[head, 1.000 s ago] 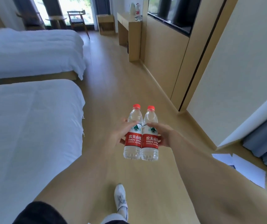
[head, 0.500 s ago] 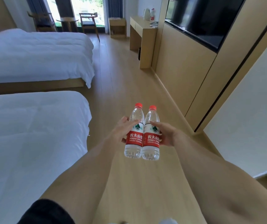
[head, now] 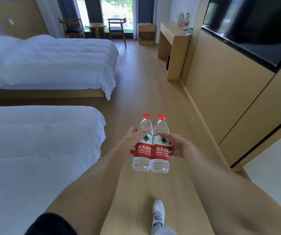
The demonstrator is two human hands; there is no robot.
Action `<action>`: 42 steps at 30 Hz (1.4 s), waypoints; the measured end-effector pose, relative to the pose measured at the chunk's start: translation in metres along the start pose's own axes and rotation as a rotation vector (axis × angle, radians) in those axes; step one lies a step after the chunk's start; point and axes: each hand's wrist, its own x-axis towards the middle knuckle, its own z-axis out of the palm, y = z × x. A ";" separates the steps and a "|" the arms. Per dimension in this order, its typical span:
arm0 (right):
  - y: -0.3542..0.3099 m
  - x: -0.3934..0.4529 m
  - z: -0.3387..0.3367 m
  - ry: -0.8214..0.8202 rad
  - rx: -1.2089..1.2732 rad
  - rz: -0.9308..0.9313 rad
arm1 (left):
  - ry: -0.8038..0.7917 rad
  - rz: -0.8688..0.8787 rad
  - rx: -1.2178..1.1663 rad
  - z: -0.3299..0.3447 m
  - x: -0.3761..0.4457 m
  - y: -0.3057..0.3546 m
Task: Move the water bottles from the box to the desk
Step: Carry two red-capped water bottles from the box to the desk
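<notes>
Head view, sweeping from the left: two beds with white duvets, the near bed (head: pixel 34 150) filling the left edge and the far bed (head: pixel 51 65) beyond it, with wooden floor (head: pixel 144 90) running between them and the right-hand wall. Centre frame now, and the left hand (head: pixel 131 143) grips the left bottle (head: pixel 143 146), thumb laid over the top of its label and fingers curled round the back, out of sight. Right against it, touching side by side, stands the right bottle (head: pixel 161 148), upright, red cap up, clear water showing, and the right hand (head: pixel 177 146) holds it with the thumb across the label and the fingers wrapped behind. Both bottles hang in the air above the floor, well apart from the desk (head: pixel 173 39). That desk sits against the right wall toward the far end, with a kettle (head: pixel 180 19) and another bottle (head: pixel 186 19) on its top at the back edge. Down low, a white shoe (head: pixel 158 212) is on the floor. Far right, a dark television (head: pixel 255 28) is mounted on the wall panel.
</notes>
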 end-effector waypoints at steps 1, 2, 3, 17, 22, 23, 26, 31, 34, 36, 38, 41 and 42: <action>-0.015 0.015 -0.005 -0.015 -0.014 -0.002 | 0.024 -0.008 -0.008 0.000 0.017 0.009; -0.031 0.028 -0.009 -0.026 -0.028 -0.001 | 0.048 -0.019 -0.017 0.001 0.033 0.018; -0.047 0.041 -0.013 -0.035 -0.038 0.002 | 0.065 -0.033 -0.023 0.002 0.048 0.029; -0.197 0.166 -0.070 -0.114 -0.109 -0.022 | 0.034 -0.076 -0.128 0.009 0.209 0.135; -0.231 0.208 -0.085 -0.082 -0.096 -0.029 | -0.019 -0.066 -0.144 0.011 0.272 0.159; -0.239 0.218 -0.087 -0.072 -0.091 -0.034 | -0.031 -0.062 -0.146 0.010 0.287 0.163; -0.270 0.254 -0.091 -0.036 -0.090 -0.046 | -0.063 -0.054 -0.157 0.006 0.338 0.178; -0.333 0.323 -0.091 0.036 -0.082 -0.071 | -0.132 -0.037 -0.172 -0.017 0.436 0.216; -0.373 0.362 -0.083 0.070 -0.083 -0.057 | -0.153 -0.060 -0.182 -0.037 0.488 0.239; -0.398 0.385 -0.075 0.060 -0.084 -0.060 | -0.172 -0.064 -0.190 -0.050 0.519 0.253; -0.418 0.408 -0.069 0.058 -0.071 -0.071 | -0.180 -0.061 -0.193 -0.064 0.547 0.267; -0.444 0.436 -0.063 0.065 -0.038 -0.071 | -0.185 -0.066 -0.181 -0.078 0.583 0.285; -0.451 0.446 -0.063 0.060 -0.032 -0.069 | -0.192 -0.067 -0.184 -0.082 0.594 0.290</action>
